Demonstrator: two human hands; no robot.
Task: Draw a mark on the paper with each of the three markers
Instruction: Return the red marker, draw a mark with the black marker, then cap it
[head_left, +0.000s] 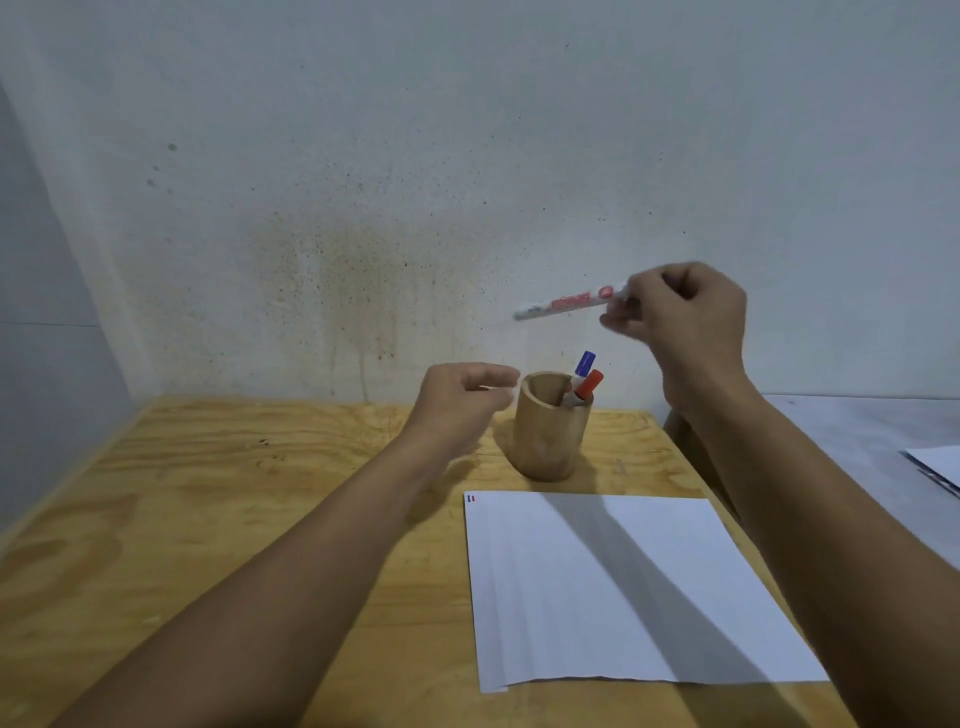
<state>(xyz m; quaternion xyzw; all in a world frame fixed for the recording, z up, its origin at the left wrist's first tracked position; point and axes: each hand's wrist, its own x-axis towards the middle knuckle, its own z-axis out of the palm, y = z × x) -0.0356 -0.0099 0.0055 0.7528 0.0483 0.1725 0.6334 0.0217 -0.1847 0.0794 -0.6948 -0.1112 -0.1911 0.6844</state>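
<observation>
My right hand (680, 317) is raised above the table and grips one end of a white marker (563, 304), which points left, nearly level and a little blurred. A wooden cup (550, 431) stands behind the paper and holds a blue-capped marker (585, 362) and a red-capped marker (589, 384), both leaning right. My left hand (462, 400) hovers just left of the cup with curled fingers and holds nothing; I cannot tell if it touches the cup. The white paper (623, 587) lies on the table and bears two tiny marks, blue and red (471, 498), at its far left corner.
The plywood table (208, 519) ends at a stained wall behind the cup. Its right edge runs close to the paper. Beyond that edge lies a lower grey surface (857, 436) with some papers (935, 465) at the frame's right border.
</observation>
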